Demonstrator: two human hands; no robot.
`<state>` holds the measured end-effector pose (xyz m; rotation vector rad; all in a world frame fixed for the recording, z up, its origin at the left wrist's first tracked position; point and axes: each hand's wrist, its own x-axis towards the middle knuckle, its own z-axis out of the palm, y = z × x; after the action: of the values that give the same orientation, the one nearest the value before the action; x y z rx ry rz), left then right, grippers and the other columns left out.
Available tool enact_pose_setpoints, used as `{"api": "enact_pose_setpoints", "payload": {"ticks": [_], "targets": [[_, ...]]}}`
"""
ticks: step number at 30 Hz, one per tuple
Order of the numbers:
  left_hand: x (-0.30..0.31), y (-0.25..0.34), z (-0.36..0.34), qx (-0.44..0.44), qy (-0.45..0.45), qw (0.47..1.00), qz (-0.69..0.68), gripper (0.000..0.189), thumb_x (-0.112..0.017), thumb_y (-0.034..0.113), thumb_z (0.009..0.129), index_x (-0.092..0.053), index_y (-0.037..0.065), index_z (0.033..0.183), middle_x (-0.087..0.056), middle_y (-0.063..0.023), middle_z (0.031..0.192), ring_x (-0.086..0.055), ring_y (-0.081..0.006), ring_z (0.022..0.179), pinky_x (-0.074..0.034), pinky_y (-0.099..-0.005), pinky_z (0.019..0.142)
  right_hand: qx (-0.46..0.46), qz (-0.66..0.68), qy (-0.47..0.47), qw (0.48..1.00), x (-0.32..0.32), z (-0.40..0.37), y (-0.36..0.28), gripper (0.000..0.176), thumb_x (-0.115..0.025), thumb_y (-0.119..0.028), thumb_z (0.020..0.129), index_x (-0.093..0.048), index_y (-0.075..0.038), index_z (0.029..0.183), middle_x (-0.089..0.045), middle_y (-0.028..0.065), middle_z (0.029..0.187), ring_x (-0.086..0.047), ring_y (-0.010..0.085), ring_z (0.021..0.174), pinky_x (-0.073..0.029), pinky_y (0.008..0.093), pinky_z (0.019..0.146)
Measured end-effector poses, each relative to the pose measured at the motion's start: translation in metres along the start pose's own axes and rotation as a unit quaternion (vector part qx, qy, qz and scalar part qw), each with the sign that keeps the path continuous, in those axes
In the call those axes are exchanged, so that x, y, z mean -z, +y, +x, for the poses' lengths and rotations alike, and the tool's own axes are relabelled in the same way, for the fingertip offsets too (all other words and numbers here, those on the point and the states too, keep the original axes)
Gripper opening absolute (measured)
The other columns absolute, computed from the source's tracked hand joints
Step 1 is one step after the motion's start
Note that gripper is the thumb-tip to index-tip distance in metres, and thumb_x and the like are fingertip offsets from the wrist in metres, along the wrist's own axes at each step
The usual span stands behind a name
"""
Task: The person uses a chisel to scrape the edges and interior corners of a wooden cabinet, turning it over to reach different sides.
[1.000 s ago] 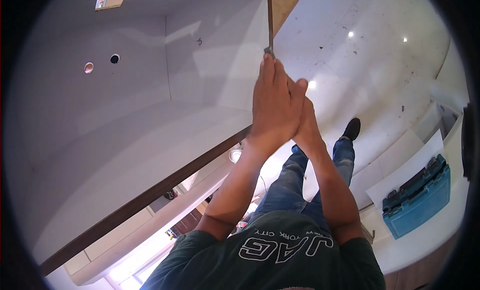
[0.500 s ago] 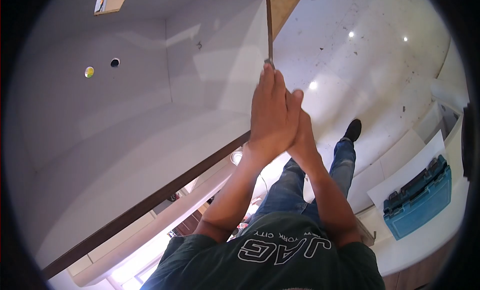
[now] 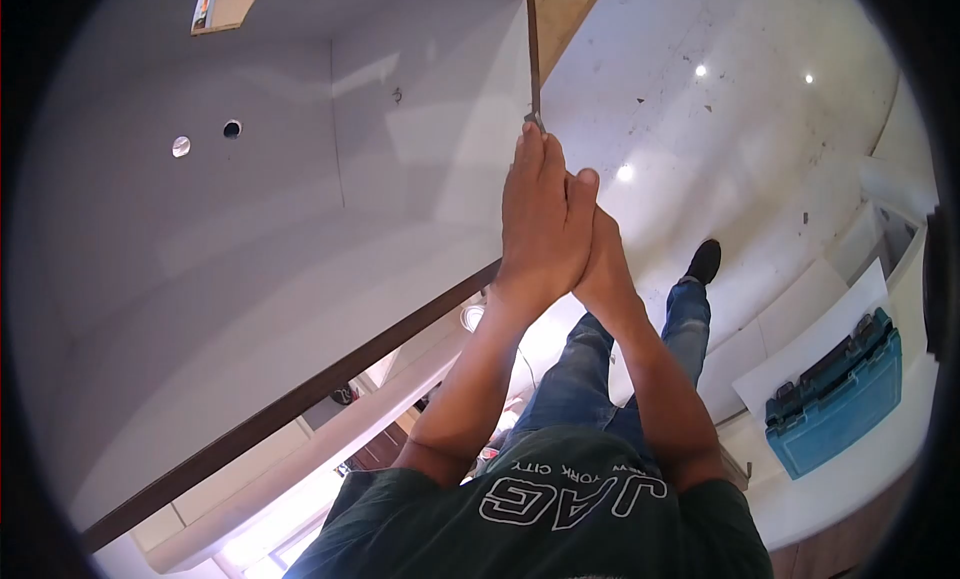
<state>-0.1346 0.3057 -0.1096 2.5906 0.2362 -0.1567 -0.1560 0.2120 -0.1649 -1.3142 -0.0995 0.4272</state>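
Note:
My left hand [image 3: 548, 219] presses along the dark edge strip [image 3: 533, 49] of the pale cabinet [image 3: 420, 159], its fingers held together and pointing away from me. A small grey, flat-ended piece [image 3: 535, 122] sticks out past the fingertips against the strip. The rest of it is hidden under the hand, and I cannot make out its kind. Close against the left hand from the right side is my right hand [image 3: 608, 269]. Its fingers are closed and mostly hidden behind the left hand.
Two round holes pierce the cabinet panel, one dark [image 3: 232, 129] and one bright [image 3: 181, 146]. A blue tool case [image 3: 838, 399] rests on a white surface at the right. Small debris dots the pale floor [image 3: 740, 149] far below.
Both hands and the grey piece have shifted slightly up and left in the view, still at the cabinet's edge strip. The left hole changed from yellowish to whitish.

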Motion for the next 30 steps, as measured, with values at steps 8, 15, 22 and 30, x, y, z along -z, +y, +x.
{"api": "enact_pose_setpoints", "payload": {"ticks": [8,15,22,30], "targets": [[-0.001,0.0,-0.001,0.038,0.012,0.998,-0.045,0.061,-0.048,0.029,0.107,-0.044,-0.021,0.142,-0.035,-0.0428,0.156,-0.031,-0.0573,0.148,-0.027,-0.0554,0.123,-0.025,0.048,0.009,0.998,-0.003,0.006,0.001,0.037,-0.067,-0.011,0.096,-0.059,0.003,0.129,-0.072,0.0173,0.113,-0.069,0.0267,0.103,-0.052,0.0339,0.092],[-0.005,0.0,-0.003,0.026,0.022,0.999,-0.015,0.059,-0.047,0.027,0.108,-0.042,-0.02,0.143,-0.035,-0.0425,0.156,-0.031,-0.0573,0.148,-0.026,-0.056,0.123,-0.013,0.004,-0.012,1.0,-0.001,0.009,0.0,0.032,-0.061,-0.007,0.098,-0.058,0.004,0.128,-0.071,0.0242,0.114,-0.071,0.0373,0.11,-0.054,0.0361,0.091],[-0.006,0.002,0.005,0.057,0.032,0.997,-0.039,0.06,-0.042,0.027,0.108,-0.042,-0.016,0.148,-0.031,-0.0388,0.161,-0.026,-0.0506,0.154,-0.022,-0.0462,0.127,-0.023,-0.001,-0.007,1.0,0.002,0.014,-0.002,0.035,-0.061,-0.005,0.096,-0.056,0.004,0.13,-0.071,0.0265,0.112,-0.071,0.0406,0.109,-0.054,0.0373,0.089],[-0.006,-0.001,0.006,0.033,0.034,0.997,-0.064,0.056,-0.044,0.023,0.108,-0.042,-0.019,0.144,-0.032,-0.0422,0.158,-0.028,-0.0596,0.148,-0.024,-0.0564,0.125,-0.039,0.005,-0.011,0.999,0.002,0.016,-0.005,0.038,-0.063,-0.012,0.098,-0.057,0.002,0.133,-0.071,0.0189,0.113,-0.068,0.0264,0.103,-0.053,0.035,0.09]]}}
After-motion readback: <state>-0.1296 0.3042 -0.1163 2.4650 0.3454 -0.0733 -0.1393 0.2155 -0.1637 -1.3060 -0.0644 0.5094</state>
